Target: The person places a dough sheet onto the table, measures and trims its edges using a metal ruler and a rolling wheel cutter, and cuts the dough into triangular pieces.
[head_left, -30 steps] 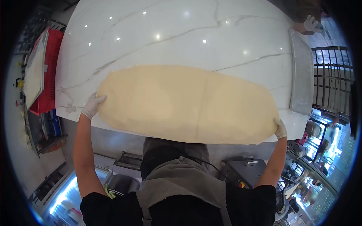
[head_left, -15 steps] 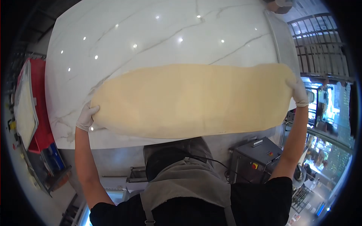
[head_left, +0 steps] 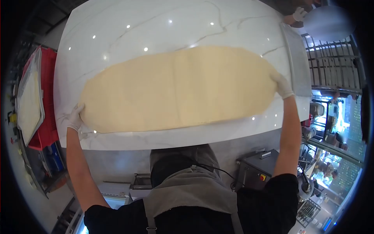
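A long, pale yellow sheet of dough [head_left: 175,89] with rounded ends stretches across the white marble-patterned table [head_left: 156,23]. At its left end, my gloved left hand [head_left: 75,116] has the edge between thumb and fingers. My right hand [head_left: 282,84], also in a white glove, grips the right end, with some of its fingers hidden by the dough or blurred. Between the hands the sheet is spread out, a faint crosswise line near its middle. Its front edge runs a little inside the table's near edge.
A red crate [head_left: 47,97] with a tray of pale sheets [head_left: 32,105] stands left of the table. A grey strip [head_left: 298,62] lies along the right side, beside a metal rack [head_left: 331,64]. Another person's gloved hand [head_left: 299,15] is at top right. A dark machine [head_left: 257,167] stands below.
Both hands have shifted left with the dough sheet, the right one farther. The sheet's near right edge, earlier over the table's front edge, now lies farther in. A blurred round object has appeared at top right.
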A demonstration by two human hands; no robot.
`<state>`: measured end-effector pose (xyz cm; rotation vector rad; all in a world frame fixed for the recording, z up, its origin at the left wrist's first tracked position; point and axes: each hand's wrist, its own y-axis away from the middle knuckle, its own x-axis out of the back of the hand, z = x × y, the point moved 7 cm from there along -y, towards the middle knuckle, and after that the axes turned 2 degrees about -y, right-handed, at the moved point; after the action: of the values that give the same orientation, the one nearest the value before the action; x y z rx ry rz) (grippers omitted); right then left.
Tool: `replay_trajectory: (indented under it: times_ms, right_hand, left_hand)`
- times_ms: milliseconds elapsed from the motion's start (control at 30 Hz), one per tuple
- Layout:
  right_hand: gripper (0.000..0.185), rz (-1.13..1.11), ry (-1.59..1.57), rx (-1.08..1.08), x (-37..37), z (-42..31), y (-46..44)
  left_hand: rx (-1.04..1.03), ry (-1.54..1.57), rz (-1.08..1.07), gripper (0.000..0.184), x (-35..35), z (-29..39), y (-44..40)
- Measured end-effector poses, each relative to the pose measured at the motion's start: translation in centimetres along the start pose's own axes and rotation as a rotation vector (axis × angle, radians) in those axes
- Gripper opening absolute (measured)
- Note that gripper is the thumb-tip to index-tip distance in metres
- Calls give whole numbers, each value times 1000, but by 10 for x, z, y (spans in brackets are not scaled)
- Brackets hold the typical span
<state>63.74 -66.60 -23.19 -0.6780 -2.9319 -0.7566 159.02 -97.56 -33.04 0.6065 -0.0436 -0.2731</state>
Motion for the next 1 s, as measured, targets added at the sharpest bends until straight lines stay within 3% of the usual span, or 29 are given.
replay_trajectory:
  times_ms: [67,200,367,533,633,733,800,867,933,967,1000]
  right_hand:
    - [52,0,63,-112,9,75,-29]
    - [52,15,-97,-161,-1,90,-23]
    - [55,-95,-14,-133,11,93,-32]
    - [52,-173,-75,-116,13,99,-35]
    - [48,-160,-68,-80,10,97,-31]
    - [47,438,629,495,3,34,2]
    - [56,166,155,491,-58,-1,30]
    - [59,-480,-879,36,-129,12,43]
    - [66,-904,-1184,-57,-159,-3,53]
    - [66,-878,-1192,-50,-152,6,46]
    - [65,-679,-998,-9,-142,29,28]
  left_hand:
    - [9,29,64,57,3,-7,4]
    - [-6,-176,113,57,-25,26,34]
    - [-123,-414,57,58,-87,118,60]
    - [-276,-589,2,52,-274,249,135]
    - [-305,-692,-23,50,-410,279,163]
    - [-366,-776,-101,44,-533,264,164]
    - [-513,-895,-122,43,-600,230,145]
    - [-430,-932,-118,48,-660,184,124]
    - [-420,-800,-123,53,-717,131,104]
    - [-446,-779,-169,55,-743,100,94]
    - [-474,-755,-211,57,-761,81,87]
